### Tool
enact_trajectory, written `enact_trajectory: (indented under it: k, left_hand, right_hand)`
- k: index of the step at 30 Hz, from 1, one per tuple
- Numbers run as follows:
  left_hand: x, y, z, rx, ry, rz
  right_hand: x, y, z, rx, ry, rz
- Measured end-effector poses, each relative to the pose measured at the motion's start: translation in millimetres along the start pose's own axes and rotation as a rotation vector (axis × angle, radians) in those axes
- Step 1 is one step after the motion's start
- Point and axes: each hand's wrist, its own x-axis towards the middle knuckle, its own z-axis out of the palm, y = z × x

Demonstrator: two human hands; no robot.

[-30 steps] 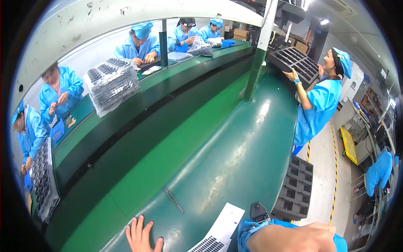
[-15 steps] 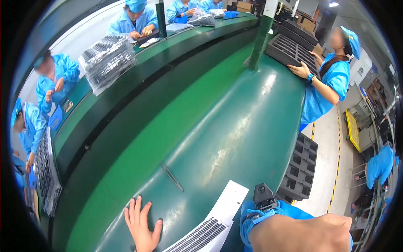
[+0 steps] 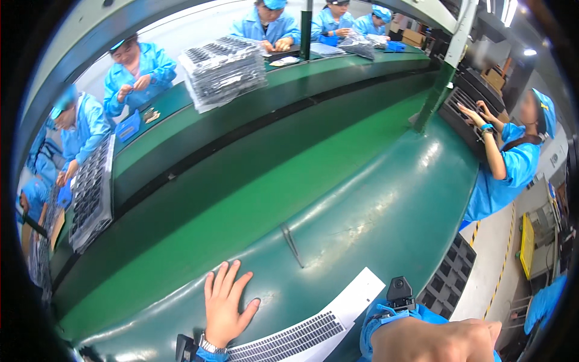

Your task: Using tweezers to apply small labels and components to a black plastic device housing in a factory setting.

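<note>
My left hand (image 3: 226, 304) lies flat on the green-covered bench (image 3: 362, 205), fingers spread and nothing in them. A metal watch band circles that wrist. To its right is a white sheet (image 3: 356, 295) with rows of small black rectangular labels (image 3: 301, 338), its far end bare. Beyond the hand, close to the bench's rounded edge, lie slim dark tweezers (image 3: 292, 246). My right hand (image 3: 446, 341) is at the lower right, its back toward me, beside the sheet. Its fingers are turned away and hidden; a small black device (image 3: 400, 292) sits at that blue cuff.
Across a green conveyor belt (image 3: 253, 205), several people in blue work at a far bench. Bagged black trays (image 3: 223, 69) are stacked there, near a blue bin (image 3: 128, 125). At right, a person (image 3: 503, 163) handles black trays (image 3: 461, 114); more trays (image 3: 449, 274) stand below the bench edge.
The view has swung left, so the scene sits further right. My left hand still rests flat on the bench. The person at right has shifted their hands on the trays.
</note>
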Motion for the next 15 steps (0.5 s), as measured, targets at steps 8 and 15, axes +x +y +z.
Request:
enact_trajectory:
  k: [8,15]
  left_hand:
    - [7,-5,4,0.006,-0.011,0.010]
    - [-4,-14,-5,0.068,0.037,0.045]
  right_hand:
    - [2,-40,26,0.429,0.452,0.727]
    - [17,-52,1,0.736,0.352,1.033]
